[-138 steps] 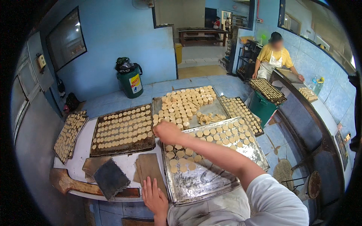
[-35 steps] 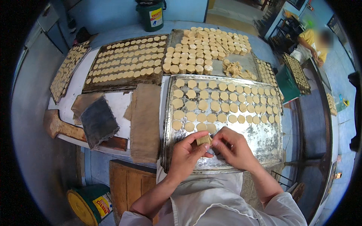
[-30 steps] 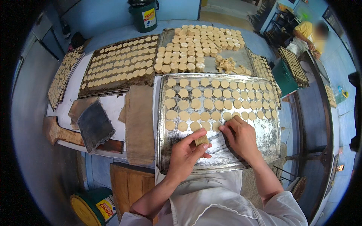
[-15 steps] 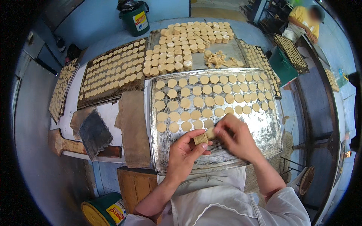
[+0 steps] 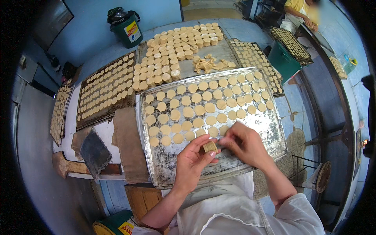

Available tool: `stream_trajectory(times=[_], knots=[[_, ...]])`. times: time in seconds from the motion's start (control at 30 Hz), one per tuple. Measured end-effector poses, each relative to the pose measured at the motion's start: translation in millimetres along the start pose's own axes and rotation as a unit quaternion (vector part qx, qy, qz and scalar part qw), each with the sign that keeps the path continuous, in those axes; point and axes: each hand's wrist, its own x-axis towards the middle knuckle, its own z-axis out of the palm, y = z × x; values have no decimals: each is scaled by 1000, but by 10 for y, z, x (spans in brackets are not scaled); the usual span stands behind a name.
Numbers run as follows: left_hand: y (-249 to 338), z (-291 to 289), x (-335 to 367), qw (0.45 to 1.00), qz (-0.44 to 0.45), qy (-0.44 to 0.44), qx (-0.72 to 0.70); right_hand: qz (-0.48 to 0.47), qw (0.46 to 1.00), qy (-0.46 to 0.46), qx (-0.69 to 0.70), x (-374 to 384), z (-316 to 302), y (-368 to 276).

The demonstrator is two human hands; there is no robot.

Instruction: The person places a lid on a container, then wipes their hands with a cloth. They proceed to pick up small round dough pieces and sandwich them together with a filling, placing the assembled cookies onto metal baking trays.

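My left hand [image 5: 192, 159] is closed around a short stack of thin, pale dough discs [image 5: 210, 147], held between thumb and fingers above the near part of a metal baking tray [image 5: 250, 156]. Just right of the stack is my right hand [image 5: 247, 144], its thumb and fingertips pinched together low over the tray. Whether a disc is between those fingertips I cannot make out. Rows of flat dough discs [image 5: 187, 125] lie on the tray's far side. The nearest row ends at a disc [image 5: 223, 129] just beyond my right fingertips.
Behind lies a tray of stacked discs [image 5: 166, 68] with dough scraps [image 5: 209, 63]. More filled trays [image 5: 105, 84] stand left and right. Cloths [image 5: 131, 145] and a wooden tool [image 5: 74, 164] lie left. A person in yellow [image 5: 295, 13] sits far right, beyond a green bin [image 5: 282, 62].
The nearest row of discs has grown longer toward the right. My right hand has shifted slightly away from the stack. The view has turned, so the tray appears tilted.
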Motion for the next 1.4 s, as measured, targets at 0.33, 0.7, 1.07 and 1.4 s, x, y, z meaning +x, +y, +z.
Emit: stream_trajectory(times=[0.33, 0.7, 1.07, 1.4], knots=[[-82, 106, 118, 999, -11, -22, 33, 10, 994, -5, 111, -92, -106, -71], [-121, 321, 232, 997, -35, -55, 46, 15, 997, 57, 58, -171, -312, 152], [-187, 514, 323, 995, -52, -70, 40, 26, 995, 96, 18, -271, -492, 320], [-260, 599, 374, 996, -39, -79, 32, -51, 991, 65, 102, -264, -533, 448]])
